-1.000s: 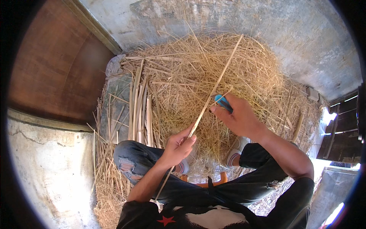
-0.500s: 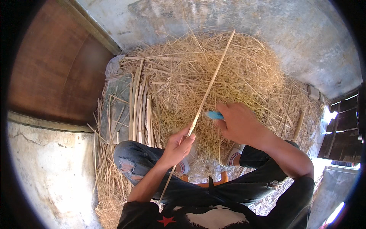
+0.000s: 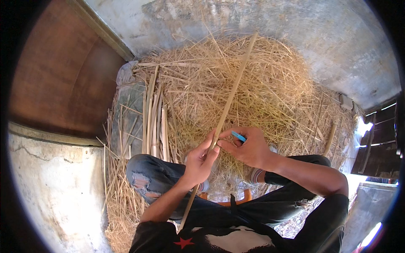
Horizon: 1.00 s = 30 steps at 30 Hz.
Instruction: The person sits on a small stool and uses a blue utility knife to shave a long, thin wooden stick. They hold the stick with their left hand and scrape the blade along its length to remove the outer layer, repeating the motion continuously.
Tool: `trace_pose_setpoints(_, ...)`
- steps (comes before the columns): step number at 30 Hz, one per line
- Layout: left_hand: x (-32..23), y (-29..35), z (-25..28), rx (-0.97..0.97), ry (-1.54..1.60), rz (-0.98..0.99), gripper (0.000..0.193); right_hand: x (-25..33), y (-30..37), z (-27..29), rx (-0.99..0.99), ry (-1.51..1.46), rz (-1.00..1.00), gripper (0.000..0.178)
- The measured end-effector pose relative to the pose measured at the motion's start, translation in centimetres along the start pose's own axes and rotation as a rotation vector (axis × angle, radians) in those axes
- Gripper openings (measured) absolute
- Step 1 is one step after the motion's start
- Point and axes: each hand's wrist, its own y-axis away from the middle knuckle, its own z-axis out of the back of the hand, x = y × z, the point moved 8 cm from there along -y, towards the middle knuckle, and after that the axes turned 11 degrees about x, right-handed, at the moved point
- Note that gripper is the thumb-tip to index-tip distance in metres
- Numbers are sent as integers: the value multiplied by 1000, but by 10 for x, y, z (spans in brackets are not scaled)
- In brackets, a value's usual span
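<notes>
A long, thin bamboo strip (image 3: 230,97) slants from near my shirt up toward the far wall. My left hand (image 3: 200,163) is closed around it at about its lower third, thumb on top. My right hand (image 3: 249,147) is closed on a small blue-handled tool (image 3: 238,136), most of it hidden by the fingers, so its working end does not show. The fingertips of my right hand meet the strip right beside my left thumb. The strip's duller, greenish-brown side faces up.
A thick heap of straw-like shavings (image 3: 270,76) covers the floor up to the grey wall (image 3: 274,17). Several split bamboo slats (image 3: 152,114) lie in a bundle at the left. A brown wooden panel (image 3: 63,76) stands farther left. My bent knees flank the work.
My right hand has come left and slightly down with the blue-handled tool, onto the strip beside my left hand. The strip has been rolled, from its pale side to its duller side.
</notes>
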Motion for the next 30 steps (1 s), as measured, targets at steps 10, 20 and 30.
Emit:
trace_pose_setpoints(10,-3,3,1,5,-119,-37,55,-10,-4,-15,-40,-96,10,15)
trace_pose_setpoints(20,9,3,-2,22,-96,-16,56,-3,-2,-26,50,63,119,31)
trace_pose_setpoints(30,8,-1,5,124,274,20,56,6,-4,-28,143,163,88,26)
